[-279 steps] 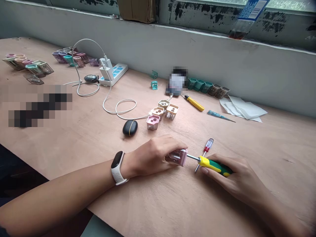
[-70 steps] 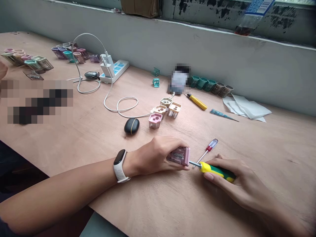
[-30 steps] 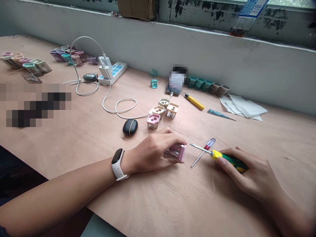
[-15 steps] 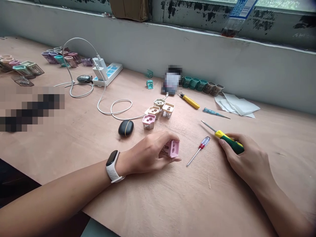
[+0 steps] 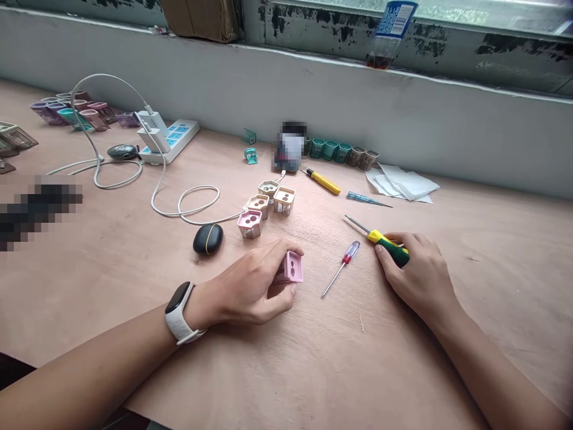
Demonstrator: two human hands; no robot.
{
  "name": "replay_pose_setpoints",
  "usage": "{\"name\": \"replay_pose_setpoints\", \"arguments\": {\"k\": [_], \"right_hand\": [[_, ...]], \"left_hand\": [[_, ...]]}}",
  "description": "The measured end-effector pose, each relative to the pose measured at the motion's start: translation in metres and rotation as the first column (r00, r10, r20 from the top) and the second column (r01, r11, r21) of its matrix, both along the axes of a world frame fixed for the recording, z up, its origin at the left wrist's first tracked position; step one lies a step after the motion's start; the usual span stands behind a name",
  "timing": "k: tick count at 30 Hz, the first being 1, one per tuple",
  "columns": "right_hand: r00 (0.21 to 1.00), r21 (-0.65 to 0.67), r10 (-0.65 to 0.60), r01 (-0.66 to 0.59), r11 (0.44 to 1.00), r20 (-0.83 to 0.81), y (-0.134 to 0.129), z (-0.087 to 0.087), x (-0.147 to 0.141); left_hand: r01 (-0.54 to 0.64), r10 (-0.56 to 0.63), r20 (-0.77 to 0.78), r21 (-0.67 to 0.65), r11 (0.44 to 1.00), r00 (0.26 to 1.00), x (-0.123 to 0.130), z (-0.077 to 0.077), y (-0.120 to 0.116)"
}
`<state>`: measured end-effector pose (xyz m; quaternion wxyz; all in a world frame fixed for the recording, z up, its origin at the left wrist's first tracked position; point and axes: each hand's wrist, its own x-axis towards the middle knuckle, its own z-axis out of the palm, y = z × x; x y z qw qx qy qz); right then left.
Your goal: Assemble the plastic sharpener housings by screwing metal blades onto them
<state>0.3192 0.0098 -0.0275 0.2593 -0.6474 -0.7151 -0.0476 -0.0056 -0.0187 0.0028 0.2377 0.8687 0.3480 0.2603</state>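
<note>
My left hand (image 5: 255,283) is closed round a pink sharpener (image 5: 293,267) lying on its side on the table, its two-holed face turned to the right. In my right hand (image 5: 414,266) is a yellow and green screwdriver (image 5: 390,246), its tip pointing to the upper left. Between the hands lies a small screwdriver (image 5: 347,258) with a clear and red handle. Beyond my left hand another pink sharpener (image 5: 249,224) stands upright beside cream and peach ones (image 5: 284,200). A black oval case (image 5: 208,239) sits to their left.
Farther back lie a yellow cutter (image 5: 323,181), a blue screwdriver (image 5: 367,199) and white papers (image 5: 405,182). Several green and brown containers (image 5: 330,150) line the wall. A white cable runs from the power strip (image 5: 179,138) at the left. More coloured pieces (image 5: 67,113) stand behind.
The view has shifted, so most things appear farther left. My left thumb sits slightly differently against the pink sharpener. My right hand still holds the yellow and green screwdriver.
</note>
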Motion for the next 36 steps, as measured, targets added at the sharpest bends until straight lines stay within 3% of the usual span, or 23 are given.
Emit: {"name": "replay_pose_setpoints", "arguments": {"k": [11,22,31,36], "right_hand": [[1.000,-0.001,0.007,-0.007,1.000,0.005,-0.0007,0.0020,-0.0017],[1.000,0.003,0.009,-0.009,1.000,0.008,-0.0007,0.0016,-0.0020],[1.000,0.006,0.008,-0.008,1.000,0.014,-0.0011,0.0001,-0.0036],[0.997,0.011,-0.026,0.025,1.000,0.078,-0.0023,-0.0003,-0.0052]], "left_hand": [[0.034,-0.026,0.078,-0.105,0.994,0.997,0.0035,0.0053,-0.0015],[-0.061,0.066,0.084,-0.069,0.996,0.994,0.0038,0.0027,-0.0014],[-0.218,0.218,-0.146,0.015,0.976,0.965,0.0042,0.0011,0.0027],[-0.234,0.234,-0.159,0.017,0.972,0.959,0.0033,0.0008,0.0028]]}}
